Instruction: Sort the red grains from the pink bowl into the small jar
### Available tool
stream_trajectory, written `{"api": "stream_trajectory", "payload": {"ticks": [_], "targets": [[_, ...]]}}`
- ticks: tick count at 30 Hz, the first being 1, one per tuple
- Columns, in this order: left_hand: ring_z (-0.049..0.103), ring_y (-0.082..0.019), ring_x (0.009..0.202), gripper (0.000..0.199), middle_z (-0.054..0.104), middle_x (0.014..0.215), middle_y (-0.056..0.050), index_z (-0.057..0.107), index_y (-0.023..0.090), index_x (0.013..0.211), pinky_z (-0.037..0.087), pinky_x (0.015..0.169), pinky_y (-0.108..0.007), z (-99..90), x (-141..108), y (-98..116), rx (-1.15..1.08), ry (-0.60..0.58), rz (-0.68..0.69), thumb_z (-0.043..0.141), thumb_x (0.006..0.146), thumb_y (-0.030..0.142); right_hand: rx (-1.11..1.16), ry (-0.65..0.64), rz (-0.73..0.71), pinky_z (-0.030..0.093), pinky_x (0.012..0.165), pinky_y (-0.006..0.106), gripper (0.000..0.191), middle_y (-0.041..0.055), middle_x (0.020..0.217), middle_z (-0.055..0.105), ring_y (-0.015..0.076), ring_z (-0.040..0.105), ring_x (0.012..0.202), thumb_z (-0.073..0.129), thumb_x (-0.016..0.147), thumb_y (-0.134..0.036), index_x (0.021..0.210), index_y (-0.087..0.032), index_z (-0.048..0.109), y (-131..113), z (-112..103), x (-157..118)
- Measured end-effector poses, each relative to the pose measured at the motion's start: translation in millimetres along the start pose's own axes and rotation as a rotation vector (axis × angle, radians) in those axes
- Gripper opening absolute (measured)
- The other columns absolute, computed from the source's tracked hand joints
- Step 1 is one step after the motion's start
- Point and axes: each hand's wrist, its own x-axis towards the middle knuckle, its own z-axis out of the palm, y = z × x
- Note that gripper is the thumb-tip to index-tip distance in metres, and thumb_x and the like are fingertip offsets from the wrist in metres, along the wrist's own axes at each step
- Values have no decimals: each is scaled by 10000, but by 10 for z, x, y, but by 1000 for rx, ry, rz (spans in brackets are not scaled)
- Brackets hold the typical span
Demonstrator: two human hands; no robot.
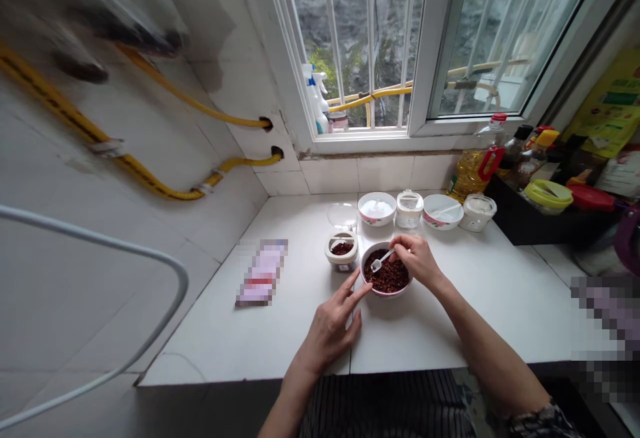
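Observation:
A bowl (389, 295) of dark red Sichuan peppercorns (393, 277) stands on the white counter in front of me. My right hand (414, 259) pinches the handle of a small white spoon (377, 265), its scoop over the peppercorns. My left hand (336, 325) lies beside the bowl, fingers stretched out, with the fingertips touching its left side. Just left of the bowl is a white seasoning jar (342, 262) with similar dark red contents and its clear lid (343, 215) flipped up.
Behind are two bowls of white contents (377, 208) (443, 213) and two lidded seasoning jars (409, 209) (479, 213). An oil bottle (475, 165) and a black rack of condiments (530, 218) stand right. A blurred purple packet (263, 273) lies left. Yellow pipe (165, 188) runs along the wall.

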Motion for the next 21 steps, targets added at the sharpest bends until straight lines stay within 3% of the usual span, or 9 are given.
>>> {"api": "stream_trajectory", "payload": {"ticks": [6, 14, 17, 21], "targets": [[595, -232, 1272, 665, 375, 1582, -117, 396, 276, 1499, 563, 976, -348, 3, 0, -5, 1, -1, 7, 465, 877, 52, 279, 2, 164, 523, 636, 290, 145, 1, 563, 702, 174, 662, 568, 540, 737, -278, 739, -197, 661, 21, -10, 23], [596, -236, 1271, 697, 376, 1580, -118, 393, 280, 1499, 564, 975, -346, 28, 7, -16, 1, 9, 12, 472, 849, 41, 402, 38, 86, 566, 750, 347, 257, 32, 688, 743, 205, 714, 702, 581, 820, -426, 889, -195, 670, -107, 53, 19], [621, -232, 1236, 728, 371, 1583, -116, 370, 293, 1510, 563, 976, -353, 32, 8, -20, -7, 0, 5, 479, 838, 36, 326, 21, -11, 562, 793, 369, 256, 57, 808, 778, 225, 739, 807, 517, 902, -390, 981, -204, 674, -184, 182, -24], [647, -225, 1194, 733, 363, 1587, -119, 362, 298, 1514, 576, 951, -345, 32, 11, -19, -19, -11, -7, 476, 840, 35, 21, -28, -323, 462, 983, 456, 229, 64, 889, 799, 223, 719, 844, 475, 949, -259, 1007, -229, 695, -253, 288, -64]]}}
